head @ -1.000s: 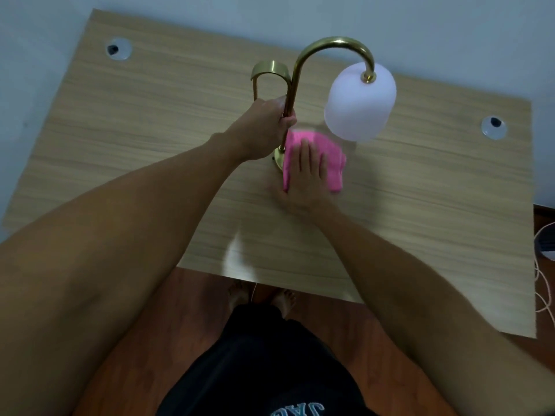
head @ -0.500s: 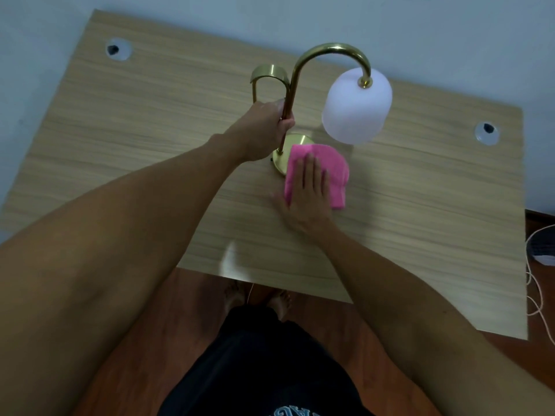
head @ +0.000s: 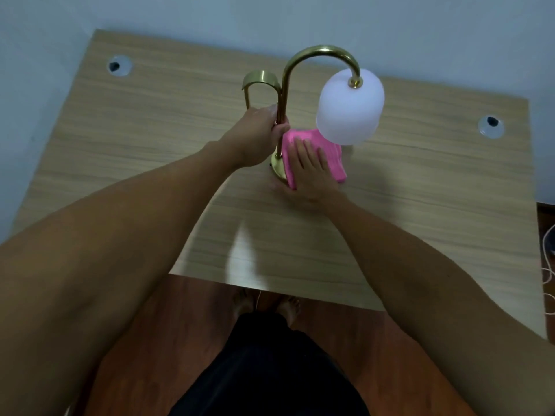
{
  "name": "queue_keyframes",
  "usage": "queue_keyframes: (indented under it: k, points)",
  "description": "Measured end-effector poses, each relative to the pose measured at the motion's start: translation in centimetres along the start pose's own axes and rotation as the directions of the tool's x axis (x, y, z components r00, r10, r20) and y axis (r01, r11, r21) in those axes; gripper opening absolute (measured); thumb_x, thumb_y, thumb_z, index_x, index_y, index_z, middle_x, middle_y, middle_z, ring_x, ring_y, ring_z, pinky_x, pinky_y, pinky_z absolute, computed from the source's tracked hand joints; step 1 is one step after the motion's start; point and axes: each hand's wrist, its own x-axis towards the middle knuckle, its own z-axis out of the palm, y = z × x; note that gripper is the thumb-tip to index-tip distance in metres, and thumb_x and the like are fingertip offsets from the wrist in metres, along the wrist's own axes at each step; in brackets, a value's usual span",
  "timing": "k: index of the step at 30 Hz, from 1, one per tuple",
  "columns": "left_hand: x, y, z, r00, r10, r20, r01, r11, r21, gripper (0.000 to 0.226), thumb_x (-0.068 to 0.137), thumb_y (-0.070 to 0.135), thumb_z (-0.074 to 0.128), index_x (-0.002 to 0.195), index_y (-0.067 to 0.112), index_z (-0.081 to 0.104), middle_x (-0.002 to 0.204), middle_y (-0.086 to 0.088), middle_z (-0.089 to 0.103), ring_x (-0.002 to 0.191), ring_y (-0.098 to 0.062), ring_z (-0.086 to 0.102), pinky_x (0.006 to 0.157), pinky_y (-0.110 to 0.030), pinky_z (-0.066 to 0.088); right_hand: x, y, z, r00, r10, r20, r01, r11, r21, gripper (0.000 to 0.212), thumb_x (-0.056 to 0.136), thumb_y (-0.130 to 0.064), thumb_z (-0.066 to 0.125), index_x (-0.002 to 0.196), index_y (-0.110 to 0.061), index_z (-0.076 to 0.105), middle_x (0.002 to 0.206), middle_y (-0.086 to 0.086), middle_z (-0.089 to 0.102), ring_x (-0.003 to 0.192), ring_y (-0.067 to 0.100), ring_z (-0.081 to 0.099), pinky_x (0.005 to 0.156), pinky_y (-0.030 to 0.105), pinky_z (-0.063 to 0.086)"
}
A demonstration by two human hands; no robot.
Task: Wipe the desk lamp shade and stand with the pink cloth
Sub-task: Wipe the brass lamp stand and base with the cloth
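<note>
Two hands share it: the left hand (head: 258,133) is wrapped around the stiff brass stem (head: 281,103), steadying the likely top-heavy, fragile-looking shade (head: 350,106), while the right hand (head: 312,169), fingers flat, presses the soft pink cloth (head: 318,154) onto the base (head: 277,169) just below that grip.

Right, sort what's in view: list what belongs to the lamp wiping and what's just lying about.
In the job:
pink cloth, pressed flat on the base by the right hand
shade
stand, gripped by the left hand
base

Just there:
desk
two cable holes
white cord
</note>
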Motion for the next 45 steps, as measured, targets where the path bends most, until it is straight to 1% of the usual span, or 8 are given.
queue_keyframes:
  k: [6, 9, 14, 20, 24, 33, 39, 45]
  points:
    - [0.1, 0.0, 0.1, 1.000, -0.029, 0.005, 0.029, 0.999, -0.022, 0.012, 0.104, 0.019, 0.050, 0.105, 0.013, 0.061, 0.098, -0.008, 0.071, 0.092, -0.023, 0.069, 0.078, -0.032, 0.053, 1.4, 1.4, -1.5, 0.993, 0.117, -0.007, -0.114, 0.979, 0.171, 0.140, 0.072, -0.098, 0.046, 0.165, -0.005, -0.005, 0.173, 0.025, 0.002, 0.163, 0.041, 0.002, 0.131, 0.061, 0.012]
    - [0.2, -0.1, 0.2, 1.000, -0.021, -0.009, 0.020, 1.000, -0.020, 0.010, 0.104, 0.019, 0.050, 0.104, 0.015, 0.060, 0.096, -0.006, 0.070, 0.090, -0.022, 0.068, 0.072, -0.025, 0.047, 0.2, 0.5, -1.2, 0.986, 0.170, 0.000, -0.165, 0.960, 0.224, 0.139, 0.075, -0.095, 0.049, 0.165, -0.006, -0.008, 0.174, 0.023, -0.002, 0.163, 0.039, -0.002, 0.132, 0.057, 0.009]
    - [0.0, -0.1, 0.1, 1.000, -0.020, -0.014, 0.019, 0.999, -0.030, 0.015, 0.103, 0.018, 0.051, 0.107, 0.009, 0.063, 0.097, -0.011, 0.072, 0.091, -0.026, 0.070, 0.081, -0.040, 0.056, -4.8, -5.5, 2.1, 0.947, 0.320, -0.008, -0.310, 0.924, 0.223, 0.126, 0.091, -0.082, 0.045, 0.163, 0.001, -0.016, 0.171, 0.028, -0.019, 0.161, 0.042, -0.014, 0.132, 0.056, 0.000]
    - [0.0, -0.2, 0.0, 1.000, -0.026, -0.011, 0.025, 0.999, -0.042, 0.017, 0.103, 0.017, 0.051, 0.106, 0.008, 0.064, 0.097, -0.010, 0.073, 0.092, -0.026, 0.070, 0.084, -0.042, 0.056, -2.0, -6.3, 1.6, 0.920, 0.373, -0.119, -0.356, 0.924, 0.141, 0.125, 0.087, -0.088, 0.039, 0.164, 0.005, 0.004, 0.172, 0.030, 0.002, 0.162, 0.044, 0.004, 0.132, 0.057, 0.006]
    - [0.1, -0.2, 0.1, 1.000, -0.011, -0.018, 0.011, 0.999, -0.050, 0.016, 0.103, 0.016, 0.051, 0.105, 0.007, 0.064, 0.093, -0.007, 0.070, 0.089, -0.024, 0.068, 0.082, -0.038, 0.055, 1.3, -4.5, -0.1, 0.969, 0.241, -0.061, -0.240, 0.971, 0.021, 0.131, 0.083, -0.092, 0.039, 0.165, 0.003, 0.003, 0.173, 0.029, 0.002, 0.162, 0.042, 0.002, 0.131, 0.058, 0.005]
    - [0.0, 0.0, -0.2, 1.000, -0.011, 0.013, 0.012, 0.999, -0.043, 0.015, 0.103, 0.016, 0.049, 0.105, 0.007, 0.062, 0.095, -0.008, 0.068, 0.091, -0.029, 0.066, 0.083, -0.041, 0.053, -2.7, -9.2, 2.0, 0.959, 0.283, 0.003, -0.283, 0.958, 0.043, 0.121, 0.094, -0.083, 0.038, 0.163, 0.007, -0.005, 0.172, 0.031, -0.006, 0.162, 0.044, -0.002, 0.133, 0.054, 0.000]
    - [0.1, 0.0, -0.1, 1.000, 0.005, 0.013, -0.004, 0.999, -0.054, 0.015, 0.104, 0.015, 0.049, 0.102, 0.007, 0.061, 0.092, -0.009, 0.067, 0.088, -0.027, 0.066, 0.081, -0.041, 0.054, -0.6, -4.5, 0.1, 0.960, 0.279, -0.018, -0.279, 0.960, 0.020, 0.122, 0.091, -0.084, 0.038, 0.164, 0.004, -0.003, 0.173, 0.029, -0.004, 0.162, 0.043, -0.003, 0.130, 0.055, -0.002]
    - [0.5, -0.7, 0.2, 0.998, 0.063, -0.006, -0.063, 0.997, -0.041, 0.017, 0.104, 0.013, 0.052, 0.102, -0.001, 0.062, 0.089, -0.012, 0.067, 0.084, -0.030, 0.066, 0.075, -0.041, 0.053, 2.1, -0.6, -1.9, 0.992, 0.102, 0.074, -0.094, 0.990, -0.102, 0.130, 0.080, -0.094, 0.028, 0.166, 0.001, 0.000, 0.174, 0.024, -0.001, 0.163, 0.039, 0.001, 0.131, 0.058, 0.007]
